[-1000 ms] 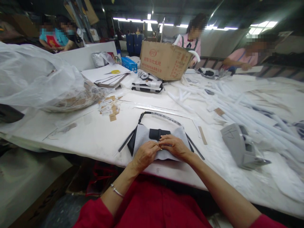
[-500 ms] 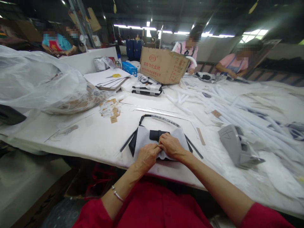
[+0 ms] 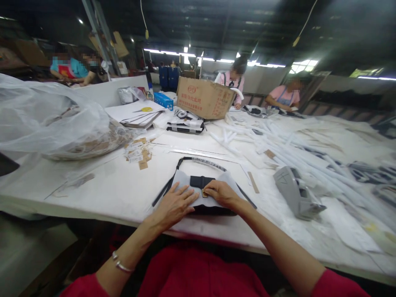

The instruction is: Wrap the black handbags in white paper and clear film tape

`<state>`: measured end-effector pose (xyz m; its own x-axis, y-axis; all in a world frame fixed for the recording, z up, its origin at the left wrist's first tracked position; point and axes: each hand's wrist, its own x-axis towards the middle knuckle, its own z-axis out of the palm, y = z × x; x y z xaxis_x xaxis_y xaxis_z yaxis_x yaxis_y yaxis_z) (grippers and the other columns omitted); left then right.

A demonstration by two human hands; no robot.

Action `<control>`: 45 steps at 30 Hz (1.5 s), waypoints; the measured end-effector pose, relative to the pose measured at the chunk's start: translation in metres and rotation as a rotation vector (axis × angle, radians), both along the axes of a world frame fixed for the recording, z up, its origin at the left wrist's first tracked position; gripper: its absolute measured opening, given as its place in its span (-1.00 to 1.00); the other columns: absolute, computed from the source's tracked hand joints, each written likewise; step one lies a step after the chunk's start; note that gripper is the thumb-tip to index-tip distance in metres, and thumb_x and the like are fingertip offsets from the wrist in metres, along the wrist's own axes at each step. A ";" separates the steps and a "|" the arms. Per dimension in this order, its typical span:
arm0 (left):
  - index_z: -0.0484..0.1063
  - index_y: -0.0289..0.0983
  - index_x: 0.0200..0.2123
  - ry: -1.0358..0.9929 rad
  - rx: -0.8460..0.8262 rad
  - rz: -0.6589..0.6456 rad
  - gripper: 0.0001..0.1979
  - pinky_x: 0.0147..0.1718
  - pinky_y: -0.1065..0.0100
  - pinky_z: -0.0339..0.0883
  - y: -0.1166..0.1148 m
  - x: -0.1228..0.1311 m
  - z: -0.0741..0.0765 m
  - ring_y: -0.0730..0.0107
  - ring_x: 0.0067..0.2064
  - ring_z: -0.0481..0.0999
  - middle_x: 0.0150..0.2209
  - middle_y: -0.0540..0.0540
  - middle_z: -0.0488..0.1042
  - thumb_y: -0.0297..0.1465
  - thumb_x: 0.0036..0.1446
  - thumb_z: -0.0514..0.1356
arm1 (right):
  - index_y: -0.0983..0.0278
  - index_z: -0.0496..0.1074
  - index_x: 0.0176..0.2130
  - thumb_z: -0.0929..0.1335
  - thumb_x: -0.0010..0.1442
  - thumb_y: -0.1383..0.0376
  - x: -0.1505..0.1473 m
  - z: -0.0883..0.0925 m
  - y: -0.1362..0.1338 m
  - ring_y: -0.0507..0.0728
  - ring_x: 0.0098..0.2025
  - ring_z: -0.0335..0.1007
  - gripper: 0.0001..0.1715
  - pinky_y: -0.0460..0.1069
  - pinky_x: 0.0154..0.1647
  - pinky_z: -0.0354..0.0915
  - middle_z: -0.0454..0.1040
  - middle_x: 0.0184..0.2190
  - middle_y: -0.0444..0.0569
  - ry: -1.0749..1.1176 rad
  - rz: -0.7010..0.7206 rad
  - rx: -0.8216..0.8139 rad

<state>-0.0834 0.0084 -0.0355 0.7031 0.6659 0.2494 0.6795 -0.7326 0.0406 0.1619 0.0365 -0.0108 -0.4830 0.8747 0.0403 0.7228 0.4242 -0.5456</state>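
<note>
Two hands work at one black handbag (image 3: 213, 210), which lies at the near edge of the white table (image 3: 123, 194), in the middle. A second black handbag (image 3: 185, 126), bound with pale wrapping, lies farther back. There is one grey tape dispenser (image 3: 291, 192), near right, one pair of yellow-handled scissors (image 3: 144, 109) and one cardboard carton (image 3: 201, 101). Four co-workers sit or stand beyond: two far left, two far right.

A cloudy plastic bag (image 3: 62, 123) bulges over the left side of the table. Between it and the near handbag lies a loose heap of brown and white tags (image 3: 142, 154), too jumbled to count. The scissors rest on a stack of boards (image 3: 130, 113), with a blue box (image 3: 163, 101) behind. Long white strips (image 3: 297, 152) crowd the right side, and a brown strip (image 3: 253, 182) lies just right of the handbag.

The right hand (image 3: 222, 194) pinches a small gold-coloured clasp (image 3: 204, 193) and hides part of the front. The left hand (image 3: 175, 206) grips nothing; it rests spread flat on the grey sheet (image 3: 199, 201) covering the handbag's front. A black flap tab (image 3: 197, 181) lies over the sheet, and the handle (image 3: 208, 163), partly sheathed in glossy plastic, arches towards the far side.
</note>
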 end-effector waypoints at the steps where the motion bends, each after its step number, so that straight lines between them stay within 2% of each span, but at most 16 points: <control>1: 0.24 -0.05 0.24 0.001 -0.013 0.004 -0.56 0.30 0.00 -0.06 0.005 -0.007 -0.002 0.19 0.27 0.27 0.20 -0.06 0.40 -0.19 0.33 0.05 | 0.19 0.57 -0.22 0.30 0.30 0.28 0.002 0.000 0.001 0.10 -0.16 0.44 -0.77 -0.01 -0.07 0.29 0.57 -0.22 -0.07 0.015 0.024 -0.009; 6: 0.23 -0.03 0.26 0.003 -0.102 0.026 -0.56 0.32 0.09 -0.15 0.019 -0.028 -0.016 0.29 0.32 0.20 0.26 -0.02 0.32 -0.17 0.35 0.01 | 0.20 0.56 -0.15 0.33 0.28 0.26 0.006 0.000 0.007 0.14 -0.03 0.39 -0.79 0.04 0.07 0.25 0.57 -0.14 -0.05 -0.012 0.133 0.053; 10: 0.15 -0.07 0.30 0.019 -0.060 0.013 -0.35 0.32 0.02 -0.16 0.017 -0.033 -0.020 0.15 0.33 0.18 0.30 -0.11 0.26 -0.04 0.20 0.17 | 0.18 0.52 -0.03 0.25 0.35 0.19 0.010 0.020 0.004 0.15 0.01 0.42 -0.68 0.06 0.13 0.24 0.56 -0.05 -0.03 -0.039 0.226 -0.029; 12: 0.09 -0.09 0.33 0.018 -0.037 0.013 -0.21 0.32 0.00 -0.14 0.017 -0.034 -0.020 0.10 0.34 0.18 0.31 -0.15 0.24 0.01 0.10 0.24 | 0.18 0.43 0.12 0.25 0.34 0.04 0.014 0.029 -0.004 0.23 0.15 0.34 -0.52 0.18 0.24 0.13 0.48 0.10 0.04 -0.110 0.213 -0.026; 15: 0.03 -0.11 0.35 0.034 -0.071 0.041 -0.08 0.30 -0.03 -0.08 0.021 -0.034 -0.021 0.05 0.34 0.17 0.32 -0.18 0.20 -0.02 -0.01 0.31 | 0.22 0.18 0.32 0.37 0.09 -0.20 0.024 0.022 -0.017 0.42 0.34 0.04 -0.01 0.38 0.34 -0.15 0.22 0.30 0.19 -0.256 0.151 0.017; 16: 0.03 -0.12 0.35 0.042 -0.095 0.053 -0.06 0.30 -0.04 -0.07 0.023 -0.034 -0.021 0.04 0.34 0.17 0.33 -0.18 0.19 -0.04 -0.03 0.33 | 0.22 0.12 0.35 0.42 0.01 -0.21 0.027 0.016 -0.020 0.46 0.36 -0.03 0.11 0.40 0.34 -0.19 0.14 0.34 0.20 -0.297 0.149 0.020; 18: 0.03 -0.12 0.35 0.055 -0.136 0.073 -0.06 0.30 -0.06 -0.05 0.025 -0.034 -0.020 0.03 0.34 0.16 0.33 -0.19 0.17 -0.07 -0.05 0.33 | 0.18 0.05 0.37 0.50 -0.07 -0.11 0.034 0.001 -0.023 0.46 0.38 -0.07 0.20 0.39 0.34 -0.17 0.06 0.38 0.16 -0.351 0.157 0.017; 20: 0.04 -0.11 0.35 0.060 -0.146 0.081 -0.08 0.29 -0.04 -0.03 0.027 -0.034 -0.021 0.05 0.34 0.18 0.33 -0.18 0.16 -0.08 -0.04 0.33 | 0.15 0.03 0.38 0.52 -0.04 0.06 0.040 -0.010 -0.022 0.41 0.38 -0.03 0.15 0.34 0.34 -0.10 0.04 0.39 0.11 -0.364 0.145 0.032; 23: 0.08 -0.10 0.33 0.039 -0.067 0.081 -0.15 0.30 0.01 -0.03 0.030 -0.037 -0.025 0.12 0.31 0.24 0.32 -0.16 0.20 -0.10 0.02 0.31 | 0.16 0.04 0.37 0.47 0.06 0.22 0.046 -0.014 -0.020 0.33 0.37 0.01 0.01 0.26 0.34 -0.03 0.07 0.38 0.08 -0.334 0.124 0.098; 27: 0.17 -0.15 0.30 0.005 0.112 0.072 -0.28 0.31 0.05 -0.03 0.037 -0.042 -0.035 0.15 0.28 0.29 0.29 -0.17 0.25 -0.14 0.10 0.27 | 0.18 0.10 0.35 0.41 0.12 0.25 0.047 -0.014 -0.017 0.32 0.36 0.03 -0.12 0.26 0.35 -0.02 0.13 0.36 0.07 -0.316 0.094 0.138; 29: 0.19 -0.17 0.29 0.025 0.125 0.073 -0.28 0.28 0.07 0.05 0.040 -0.043 -0.036 0.13 0.28 0.29 0.29 -0.19 0.25 -0.14 0.10 0.27 | 0.18 0.13 0.34 0.40 0.13 0.24 0.047 -0.016 -0.015 0.32 0.36 0.05 -0.15 0.26 0.34 -0.01 0.15 0.35 0.06 -0.315 0.089 0.127; 32: 0.22 -0.18 0.27 0.078 0.098 0.088 -0.25 0.26 -0.06 0.08 0.038 -0.040 -0.023 0.03 0.25 0.33 0.25 -0.21 0.31 -0.14 0.03 0.31 | 0.18 0.10 0.35 0.38 0.17 0.19 0.049 -0.018 -0.013 0.32 0.36 0.04 -0.16 0.28 0.34 -0.01 0.14 0.35 0.07 -0.314 0.114 0.116; 36: 0.28 -0.25 0.24 0.083 0.268 0.204 -0.26 0.29 -0.29 -0.15 0.021 -0.012 0.013 -0.20 0.30 0.22 0.25 -0.34 0.29 -0.30 -0.04 0.35 | 0.18 0.03 0.38 0.35 0.23 0.13 0.053 -0.016 -0.013 0.34 0.37 0.02 -0.17 0.31 0.33 -0.02 0.12 0.36 0.08 -0.313 0.139 0.116; 39: 0.15 -0.19 0.31 0.039 0.367 0.113 -0.29 0.31 -0.23 -0.14 0.011 0.023 0.024 -0.08 0.35 0.14 0.34 -0.24 0.15 -0.42 0.08 0.23 | 0.18 0.02 0.38 0.32 0.26 0.11 0.056 -0.010 -0.012 0.34 0.37 0.01 -0.20 0.30 0.33 -0.02 0.12 0.36 0.09 -0.302 0.153 0.138; 42: 0.19 -0.18 0.28 -0.013 0.407 -0.017 -0.44 0.24 -0.05 0.14 0.020 0.047 0.011 0.07 0.26 0.31 0.28 -0.19 0.28 -0.50 0.21 0.07 | 0.20 0.04 0.37 0.31 0.28 0.12 0.059 -0.005 -0.004 0.34 0.36 0.02 -0.23 0.31 0.33 -0.02 0.15 0.35 0.10 -0.307 0.156 0.163; 45: 0.24 -0.24 0.25 -0.037 0.456 -0.064 -0.50 0.13 0.10 0.29 0.042 0.054 -0.007 0.15 0.19 0.42 0.23 -0.22 0.35 -0.57 0.26 -0.02 | 0.24 0.07 0.36 0.32 0.26 0.17 0.060 -0.005 0.011 0.35 0.36 0.02 -0.24 0.33 0.33 -0.05 0.15 0.35 0.12 -0.323 0.119 0.180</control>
<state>-0.0299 0.0502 -0.0425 0.7244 0.4376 0.5327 0.6362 -0.7219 -0.2723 0.2217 0.0472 -0.0162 -0.5938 0.8044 0.0176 0.7850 0.5840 -0.2068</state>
